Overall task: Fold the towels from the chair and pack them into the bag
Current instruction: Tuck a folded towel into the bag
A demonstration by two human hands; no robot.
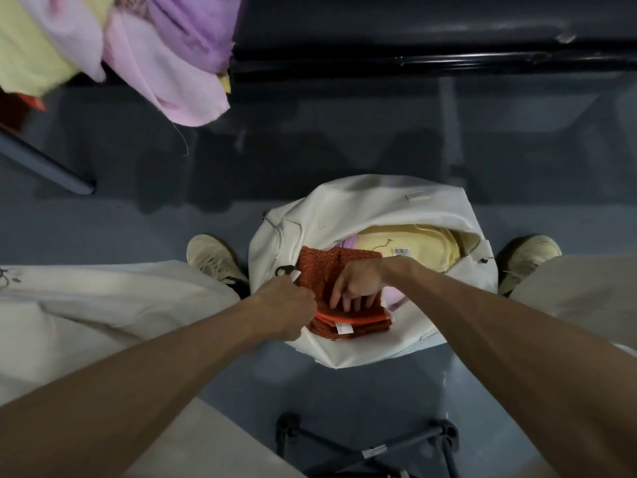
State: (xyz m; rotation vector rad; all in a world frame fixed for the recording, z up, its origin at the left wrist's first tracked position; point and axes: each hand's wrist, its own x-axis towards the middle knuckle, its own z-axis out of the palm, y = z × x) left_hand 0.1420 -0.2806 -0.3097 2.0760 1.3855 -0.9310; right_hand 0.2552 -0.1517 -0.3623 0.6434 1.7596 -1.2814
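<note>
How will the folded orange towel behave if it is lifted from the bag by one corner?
Probably floppy: the orange towel is woven cloth in stacked layers, so its folds would likely fall open. It looks light, and the rough weave should hardly slip under the right hand pressing it. The bag, gripped by the left hand, may sag.

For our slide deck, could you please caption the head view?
Right hand presses a folded orange towel into the white bag while the left hand grips its rim.

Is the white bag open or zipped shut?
Open. The bag gapes, showing a folded orange towel and a yellow towel inside.
</note>
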